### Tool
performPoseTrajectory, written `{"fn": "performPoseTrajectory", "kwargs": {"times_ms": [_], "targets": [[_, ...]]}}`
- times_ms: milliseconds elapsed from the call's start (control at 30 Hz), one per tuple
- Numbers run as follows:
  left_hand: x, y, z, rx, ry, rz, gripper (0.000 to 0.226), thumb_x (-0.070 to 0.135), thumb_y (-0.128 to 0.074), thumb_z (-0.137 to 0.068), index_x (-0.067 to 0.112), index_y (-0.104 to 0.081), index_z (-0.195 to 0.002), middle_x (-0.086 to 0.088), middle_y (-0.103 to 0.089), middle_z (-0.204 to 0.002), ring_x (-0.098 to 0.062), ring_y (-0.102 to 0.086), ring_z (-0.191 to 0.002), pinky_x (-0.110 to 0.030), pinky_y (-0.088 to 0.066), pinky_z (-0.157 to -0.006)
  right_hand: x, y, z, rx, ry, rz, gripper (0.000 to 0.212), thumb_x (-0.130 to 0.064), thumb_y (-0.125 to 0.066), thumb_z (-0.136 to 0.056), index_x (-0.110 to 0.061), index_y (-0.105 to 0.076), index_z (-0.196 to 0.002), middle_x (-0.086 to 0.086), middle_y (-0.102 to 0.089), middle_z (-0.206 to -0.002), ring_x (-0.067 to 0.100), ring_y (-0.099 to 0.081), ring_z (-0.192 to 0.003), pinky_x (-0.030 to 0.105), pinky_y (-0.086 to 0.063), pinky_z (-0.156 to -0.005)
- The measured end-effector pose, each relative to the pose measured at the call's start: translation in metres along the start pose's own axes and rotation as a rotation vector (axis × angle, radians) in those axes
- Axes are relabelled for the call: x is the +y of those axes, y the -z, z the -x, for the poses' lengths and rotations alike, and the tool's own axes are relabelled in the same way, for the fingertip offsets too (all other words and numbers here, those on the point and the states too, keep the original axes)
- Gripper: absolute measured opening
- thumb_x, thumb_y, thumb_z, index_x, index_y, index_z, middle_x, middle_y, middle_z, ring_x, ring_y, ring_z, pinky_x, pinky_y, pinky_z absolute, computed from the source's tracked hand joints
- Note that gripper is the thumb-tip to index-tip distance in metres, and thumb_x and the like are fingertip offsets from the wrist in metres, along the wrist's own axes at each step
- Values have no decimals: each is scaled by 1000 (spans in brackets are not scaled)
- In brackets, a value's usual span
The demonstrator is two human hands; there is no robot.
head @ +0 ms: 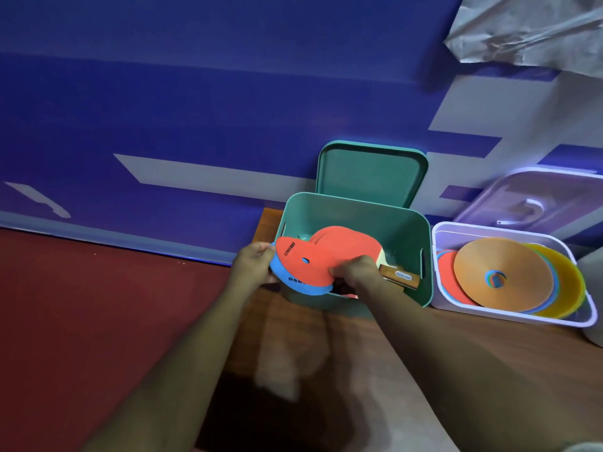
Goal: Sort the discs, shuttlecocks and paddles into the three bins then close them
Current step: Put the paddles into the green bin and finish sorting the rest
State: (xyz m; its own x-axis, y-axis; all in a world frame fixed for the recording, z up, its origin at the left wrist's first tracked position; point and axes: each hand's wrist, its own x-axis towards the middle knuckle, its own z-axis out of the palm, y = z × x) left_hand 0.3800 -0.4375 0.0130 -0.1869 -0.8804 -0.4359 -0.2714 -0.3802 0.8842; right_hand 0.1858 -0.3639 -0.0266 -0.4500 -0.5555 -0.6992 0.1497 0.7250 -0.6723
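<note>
Discs were clamped in the fingers of left hand and right hand over the green bin of paddles; slipping, they would land missorted

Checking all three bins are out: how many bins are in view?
2. A green bin stands open in the middle; a white bin sits right of it, holding discs. A third may be cut off at the right edge.
</note>
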Motion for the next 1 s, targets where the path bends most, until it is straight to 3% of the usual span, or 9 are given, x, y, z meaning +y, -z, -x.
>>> {"fn": "performPoseTrajectory", "kwargs": {"times_ms": [100, 233, 333, 433, 533, 700, 767, 867, 1000], "targets": [[1, 0, 3, -70, 9, 110, 15, 14, -52, -99, 7, -62, -107, -14, -71, -99, -27, -70, -90, -33, -61, -68, -6, 8, 15, -49, 101, -59, 18, 3, -72, -79, -7, -58, -76, 17, -59, -66, 26, -58, -58, 48, -57, -69], [3, 0, 7, -122, -28, 241, 20, 10, -51, -98, 7, -61, -116, -10, -73, -100, -23, -72, -89, -34, -60, -72, -9, 26, 40, -75, 223, -126, 20, 2, -70, -81, -11, -56, -83, 9, -60, -67, 12, -56, -47, 21, -48, -49], [12, -11, 16, -205, -77, 359, 21, 4, -51, -97, 6, -62, -115, -7, -74, -94, -20, -71, -85, -31, -60, -72, -6, 42, 60, -63, 282, -135, 25, -5, -75, -72, -11, -53, -83, 14, -52, -71, 20, -52, -61, 28, -43, -59], [24, -32, 23, -313, -130, 390, 20, 5, -51, -97, 8, -63, -113, -6, -74, -98, -18, -70, -88, -28, -59, -72, -3, 66, 75, 30, 320, -149, 23, 0, -71, -80, -11, -51, -77, 5, -55, -69, 21, -55, -68, 31, -48, -62], [39, -64, 33, -401, -142, 404, 19, 5, -51, -97, 11, -62, -110, -5, -74, -97, -14, -70, -84, -26, -58, -72, 3, 96, 85, 15, 290, -340, 24, 10, -63, -82, 2, -55, -103, 16, -66, -90, 31, -64, -81, 48, -54, -83], [51, -124, 51, -451, -169, 245, 14, 13, -52, -98, 18, -63, -105, -8, -71, -97, -19, -66, -83, -32, -54, -73, 16, 158, 96, 71, 301, -445, 47, 14, -60, -78, -9, -52, -119, 13, -64, -92, 29, -59, -75, 37, -48, -66], [50, -152, 58, -459, -185, 177, 14, 20, -51, -99, 21, -64, -104, -8, -70, -101, -24, -63, -87, -39, -49, -80, 27, 182, 96, 101, 322, -436, 42, 15, -59, -79, -8, -53, -115, 14, -62, -90, 28, -61, -75, 37, -54, -65], [48, -199, 70, -452, -262, 98, 19, 13, -49, -100, 23, -62, -109, -5, -70, -113, -22, -65, -101, -37, -50, -92, 48, 217, 90, 111, 288, -447, 29, 3, -60, -84, -8, -55, -111, 18, -64, -96, 29, -67, -79, 52, -59, -75], [39, -263, 85, -461, -226, 60, 29, 0, -48, -96, 17, -63, -113, -11, -69, -117, -23, -65, -104, -39, -51, -94, 80, 273, 74, 169, 259, -417, 17, 0, -53, -91, -5, -57, -107, 14, -62, -88, 26, -65, -74, 47, -60, -68]]}}
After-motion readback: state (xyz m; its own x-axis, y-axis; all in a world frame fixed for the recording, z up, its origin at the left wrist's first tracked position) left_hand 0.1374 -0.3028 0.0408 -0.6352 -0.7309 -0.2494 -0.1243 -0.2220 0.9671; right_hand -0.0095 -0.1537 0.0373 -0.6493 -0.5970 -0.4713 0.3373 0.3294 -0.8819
